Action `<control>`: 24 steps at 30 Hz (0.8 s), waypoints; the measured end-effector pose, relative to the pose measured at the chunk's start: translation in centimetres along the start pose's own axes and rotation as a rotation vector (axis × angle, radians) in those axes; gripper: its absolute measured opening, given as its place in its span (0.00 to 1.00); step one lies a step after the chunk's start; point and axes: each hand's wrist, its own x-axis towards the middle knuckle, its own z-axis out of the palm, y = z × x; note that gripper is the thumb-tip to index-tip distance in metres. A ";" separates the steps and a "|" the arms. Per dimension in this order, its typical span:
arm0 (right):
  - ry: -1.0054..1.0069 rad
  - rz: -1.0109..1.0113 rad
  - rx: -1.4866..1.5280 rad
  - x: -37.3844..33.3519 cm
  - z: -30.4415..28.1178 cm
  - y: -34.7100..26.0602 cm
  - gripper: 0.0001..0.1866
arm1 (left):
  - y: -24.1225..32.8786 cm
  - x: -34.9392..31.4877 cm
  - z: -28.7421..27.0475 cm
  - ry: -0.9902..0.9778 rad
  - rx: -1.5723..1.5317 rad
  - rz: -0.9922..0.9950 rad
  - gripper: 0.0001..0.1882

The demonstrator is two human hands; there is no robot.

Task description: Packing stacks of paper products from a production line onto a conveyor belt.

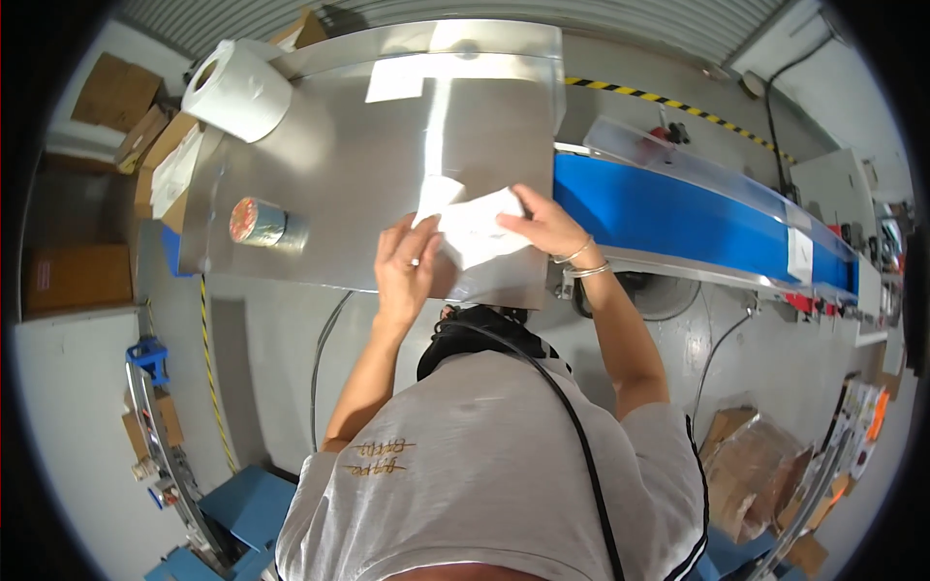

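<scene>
Between my hands is a white paper sheet (477,234), bright and somewhat creased, just above the near edge of a metal table (339,174). My right hand (550,229) pinches its right edge, thumb on top and fingers behind; bracelets circle that wrist. On the opposite side, my left hand (407,261), with a ring on one finger, grips the left edge with curled fingers. A smaller white piece (441,194) sticks up behind the left fingers; whether it belongs to the same sheet I cannot tell. To the left stands a shiny cylinder (259,223) with an orange-red patterned end.
A large white paper roll (242,92) lies at the table's far left corner. Another white sheet (395,80) is at the back. A blue conveyor belt (668,208) with a clear guard adjoins the right side. Cardboard boxes (77,276) stand left; a dark cable crosses my shirt.
</scene>
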 end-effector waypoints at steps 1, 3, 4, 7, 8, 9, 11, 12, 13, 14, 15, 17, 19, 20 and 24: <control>0.142 -0.052 0.094 -0.9 -1.2 0.9 0.19 | -0.1 -0.1 -0.1 -0.001 -0.001 -0.032 0.13; 0.512 -0.043 -0.317 -2.9 -6.0 3.3 0.11 | -0.3 0.0 0.0 0.008 0.065 0.029 0.13; 0.585 0.006 -0.058 -4.0 -9.3 6.5 0.13 | 0.0 0.3 0.0 0.000 0.052 0.041 0.13; 0.914 0.295 -0.578 -8.8 -19.4 8.6 0.23 | 0.8 0.7 0.1 -0.057 0.104 0.187 0.16; 1.006 0.349 -0.603 -10.2 -20.9 7.4 0.25 | 1.1 0.7 0.3 -0.082 0.119 0.276 0.17; 1.017 0.355 -0.605 -11.2 -21.6 7.0 0.25 | 1.5 0.9 0.5 -0.108 0.131 0.369 0.19; 1.185 0.670 -1.369 -12.1 -22.4 6.5 0.27 | 2.5 1.2 0.6 -0.179 0.110 0.420 0.19; 1.176 0.403 -1.383 -12.1 -22.6 6.3 0.25 | 3.3 1.5 0.7 -0.249 0.089 0.469 0.20; 1.151 0.137 -1.379 -11.7 -22.4 6.1 0.24 | 4.4 1.7 0.8 -0.297 0.026 0.470 0.19; 1.020 -0.116 -1.142 -10.5 -20.5 5.3 0.21 | 5.2 2.0 1.4 -0.342 -0.085 0.464 0.19; 0.778 -0.087 -0.790 -8.8 -17.5 3.5 0.18 | 6.1 2.2 1.9 -0.385 -0.191 0.453 0.18; 0.366 -0.240 -0.222 -6.8 -11.4 0.3 0.27 | 7.9 2.9 2.3 -0.468 -0.274 0.404 0.16; 0.009 -0.103 0.316 -5.8 -7.8 -0.5 0.35 | 9.0 3.7 2.9 -0.608 -0.392 0.245 0.13; -0.068 -0.051 0.449 -6.0 -7.2 -0.3 0.37 | 9.3 4.0 3.1 -0.619 -0.429 0.189 0.13; -0.058 -0.051 0.584 -7.9 -6.2 1.3 0.37 | 9.8 4.7 3.9 -0.625 -0.416 -0.027 0.14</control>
